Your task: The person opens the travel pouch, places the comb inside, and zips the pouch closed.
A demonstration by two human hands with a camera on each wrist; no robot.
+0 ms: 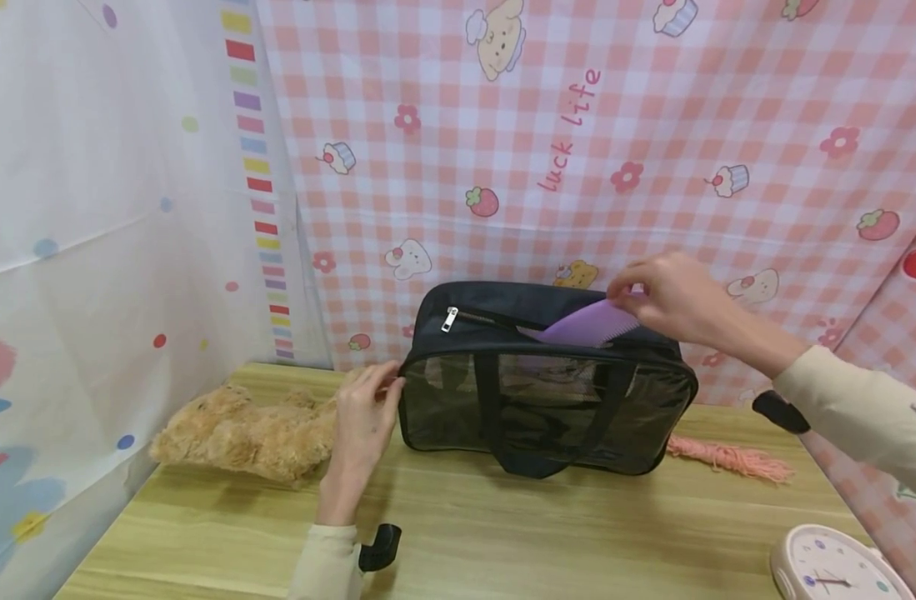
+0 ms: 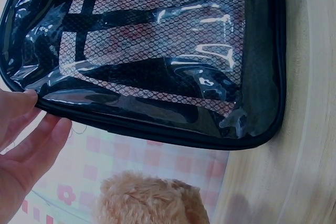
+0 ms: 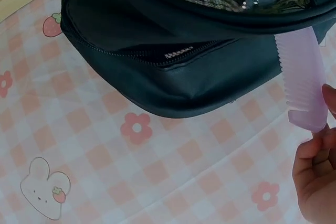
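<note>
A black bag (image 1: pixel 458 333) with clear front panels and black straps stands on the table, its top zipper open. My left hand (image 1: pixel 365 417) pinches the bag's left edge; in the left wrist view the thumb and fingers (image 2: pixel 55 135) sit at the black piping. With my right hand (image 1: pixel 675 296) I grip one end of a purple comb (image 1: pixel 585 325) over the top opening. The comb slants down, its lower end inside the zipper slot. In the right wrist view the comb (image 3: pixel 304 77) shows its teeth, and part of it is hidden by the bag.
A tan fluffy plush toy (image 1: pixel 240 433) lies left of the bag, close to my left hand. Pink yarn (image 1: pixel 731 458) lies to the bag's right. A round clock (image 1: pixel 840 567) is at the front right corner. A checked cloth (image 1: pixel 427 167) hangs behind the table (image 1: pixel 458 533).
</note>
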